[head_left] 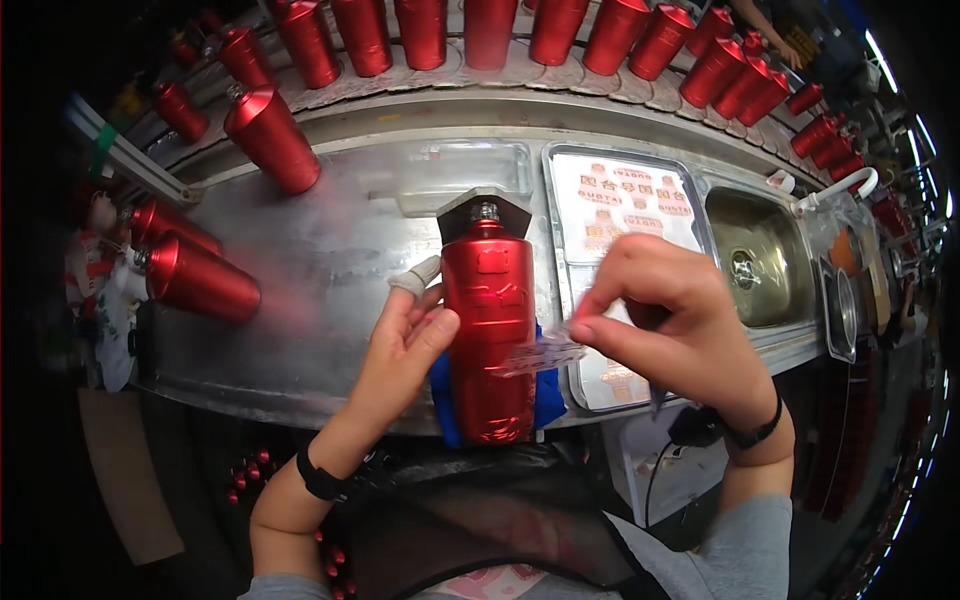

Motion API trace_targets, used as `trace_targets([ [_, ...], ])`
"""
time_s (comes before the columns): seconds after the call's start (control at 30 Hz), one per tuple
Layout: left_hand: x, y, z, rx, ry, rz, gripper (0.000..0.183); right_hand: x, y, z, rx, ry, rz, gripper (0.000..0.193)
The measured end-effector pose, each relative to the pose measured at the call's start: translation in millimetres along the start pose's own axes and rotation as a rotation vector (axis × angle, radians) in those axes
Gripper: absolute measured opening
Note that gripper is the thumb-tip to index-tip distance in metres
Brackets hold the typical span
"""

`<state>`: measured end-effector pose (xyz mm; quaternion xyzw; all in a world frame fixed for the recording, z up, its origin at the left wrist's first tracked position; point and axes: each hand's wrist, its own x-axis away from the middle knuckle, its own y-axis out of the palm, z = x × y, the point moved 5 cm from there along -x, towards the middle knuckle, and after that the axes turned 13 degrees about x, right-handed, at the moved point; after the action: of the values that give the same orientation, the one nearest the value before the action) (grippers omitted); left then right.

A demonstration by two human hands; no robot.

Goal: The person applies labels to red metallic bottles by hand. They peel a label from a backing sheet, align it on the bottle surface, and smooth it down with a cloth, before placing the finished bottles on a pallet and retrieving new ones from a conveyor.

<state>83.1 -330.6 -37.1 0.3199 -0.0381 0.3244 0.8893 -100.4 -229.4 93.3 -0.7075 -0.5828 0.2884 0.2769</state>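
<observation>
A thin, clear piece of film (537, 355) is pinched between the thumb and forefinger of the right hand (665, 315), its free end lying against the front of a red metal bottle (489, 325). The left hand (405, 345) is laid open against the bottle's left side, fingers loosely extended and not closed around it; a white wrap is seen on one fingertip (417, 275). The bottle lies near the front edge of a steel worktop (300, 290), its cap end pointing far, and is cradled on a blue pad (548, 395). To the right, just beside the bottle, a flat tray (600, 215) of printed label sheets is set, with a small steel sink (760, 255) further right. On the left, two red bottles (195, 275) lie on their sides, and another (270, 135) is found further back. Along the far edge, a curved row of more red bottles (490, 30) is lined up.
</observation>
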Motion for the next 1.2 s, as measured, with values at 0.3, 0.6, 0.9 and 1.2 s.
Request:
trace_targets([
  [0.3, -4.0, 1.3, -5.2, -0.135, 0.077, 0.051, 0.077, -49.7, 60.6, 43.4, -0.08, 0.077, -0.052, 0.011],
  [0.6, -4.9, 1.8, -8.9, -0.101, 0.111, -0.004, 0.079, -53.7, 63.2, 42.1, -0.134, 0.193, -0.096, 0.015],
  [0.9, -5.8, 3.2, -9.4, -0.068, 0.055, -0.015, 0.083, -53.2, 70.9, 50.4, -0.196, 0.171, -0.05, 0.015],
  [1.2, -3.6, -6.2, -10.7, -0.023, 0.047, 0.001, 0.077, -35.8, 90.2, 79.9, -0.526, 0.428, 0.12, 0.014],
])
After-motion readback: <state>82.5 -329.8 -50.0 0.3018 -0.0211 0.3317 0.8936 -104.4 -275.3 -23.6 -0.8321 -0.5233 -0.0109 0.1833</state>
